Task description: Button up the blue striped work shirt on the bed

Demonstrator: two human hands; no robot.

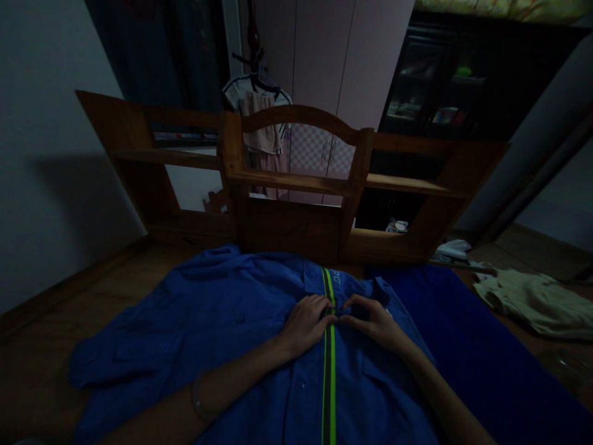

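Note:
A blue work jacket (222, 315) lies spread out in front of me, with a yellow-green and grey stripe (330, 377) running down it and pale lettering beside the stripe. My left hand (308, 318) rests on the jacket, its thumb and fingertips pinching the cloth at the stripe. From the other side, my right hand (373, 318) pinches the fabric just right of the stripe. The fingertips of both hands almost meet there. Between them the exact bit of cloth is dark and hard to make out.
A wooden headboard with shelves (296, 179) stands beyond the jacket. To the right lie a dark blue cloth (467, 346) and a pale crumpled garment (537, 303). Clothes hang on a rack (259, 105) in front of a light wardrobe (319, 62). A white wall (50, 161) closes the left side.

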